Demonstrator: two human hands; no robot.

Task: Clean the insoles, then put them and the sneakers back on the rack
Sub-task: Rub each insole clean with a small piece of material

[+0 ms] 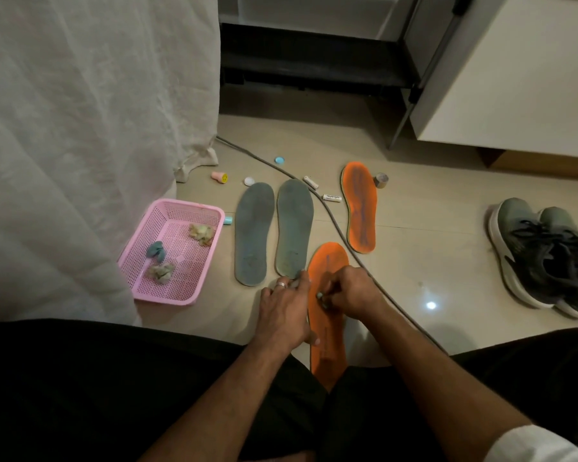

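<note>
- An orange insole (327, 261) is lain on the floor (414, 261) between the knees, its heel end towards the person.
- It is pressed at its left edge by the left hand (282, 311), fingers fairly straight, the grip apart.
- A small item (too small to be identified) is pinched on the insole by the right hand (351, 290), the grip clamped.
- A second orange insole (359, 206) and two grey insoles (274, 228) are laid just beyond.
- The sneakers (544, 255) are stood well apart to the right.
- Crumpled wipes are held in a pink basket (177, 208) at left.
</note>
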